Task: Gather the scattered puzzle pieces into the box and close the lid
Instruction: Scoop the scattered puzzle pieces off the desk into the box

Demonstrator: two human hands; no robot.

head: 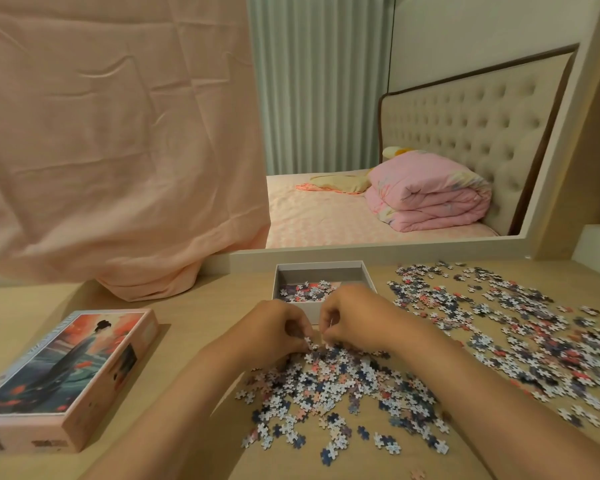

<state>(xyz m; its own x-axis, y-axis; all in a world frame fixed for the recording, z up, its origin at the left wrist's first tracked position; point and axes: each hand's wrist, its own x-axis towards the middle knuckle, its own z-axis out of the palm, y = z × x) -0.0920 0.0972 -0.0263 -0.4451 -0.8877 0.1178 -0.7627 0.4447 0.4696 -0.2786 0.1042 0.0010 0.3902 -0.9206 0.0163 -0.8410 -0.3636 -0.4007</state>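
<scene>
A grey open box stands at the back middle of the wooden table, with a small heap of puzzle pieces inside. Its pink picture lid lies at the front left. A pile of scattered puzzle pieces lies in front of me and a wider spread covers the right side. My left hand and my right hand meet at the far edge of the near pile, just in front of the box, fingers curled down onto pieces there.
A pink cloth hangs over the left part of a mirror behind the table and drapes onto the tabletop. The mirror's frame runs just behind the box.
</scene>
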